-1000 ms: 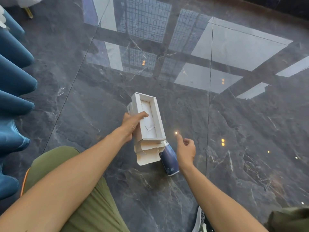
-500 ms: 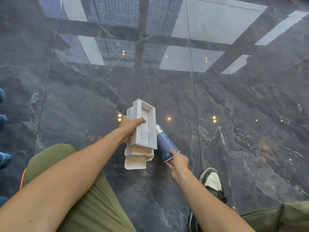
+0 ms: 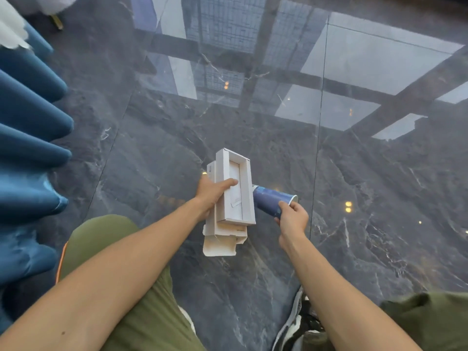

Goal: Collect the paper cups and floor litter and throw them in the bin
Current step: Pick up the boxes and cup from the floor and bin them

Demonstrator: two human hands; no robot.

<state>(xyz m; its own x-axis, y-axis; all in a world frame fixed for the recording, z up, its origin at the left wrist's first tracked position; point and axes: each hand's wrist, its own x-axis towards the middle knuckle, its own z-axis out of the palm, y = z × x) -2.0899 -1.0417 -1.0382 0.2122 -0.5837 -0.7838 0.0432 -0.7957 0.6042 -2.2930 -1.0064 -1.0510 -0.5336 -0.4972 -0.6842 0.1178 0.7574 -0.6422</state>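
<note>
My left hand [image 3: 214,192] grips a stack of white cardboard boxes [image 3: 234,198], an open tray on top and flattened cartons beneath, held above the dark marble floor [image 3: 379,198]. My right hand [image 3: 293,219] holds a blue paper cup [image 3: 268,202] by its side, lying horizontally with its open rim pointing right. The cup's base touches the right edge of the box stack. No bin is in view.
Blue curtain folds [image 3: 30,153] hang along the left edge, with white fabric [image 3: 12,34] at the top left. My knees in green trousers [image 3: 114,249] and a sneaker [image 3: 296,325] fill the bottom. The glossy floor reflects windows and ceiling lights.
My right hand went from reaching for the cup on the floor to closing on it and lifting it beside the boxes. The view swung back left, showing the curtain again.
</note>
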